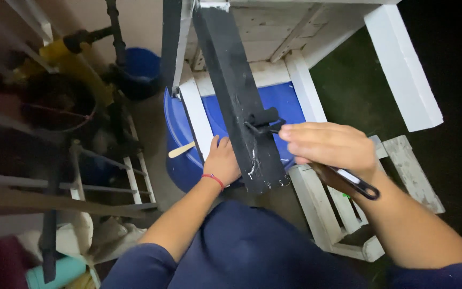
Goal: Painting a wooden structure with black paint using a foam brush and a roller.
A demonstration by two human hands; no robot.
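A long plank (236, 91) painted black slants down from the top middle toward me, with white flecks near its lower end. My left hand (221, 160), a red string around its wrist, grips the plank's lower left edge. My right hand (330, 147) holds a small black paint roller (266, 119) by its handle, whose end sticks out behind the hand. The roller's sleeve rests on the plank's right side.
Under the plank stands a blue barrel (180, 144) with a pale wooden stick (182, 150) across its rim. A white wooden frame (402, 64) surrounds it, and white slatted pieces (343, 214) lie at right. Dark metal racks (81, 160) and clutter crowd the left.
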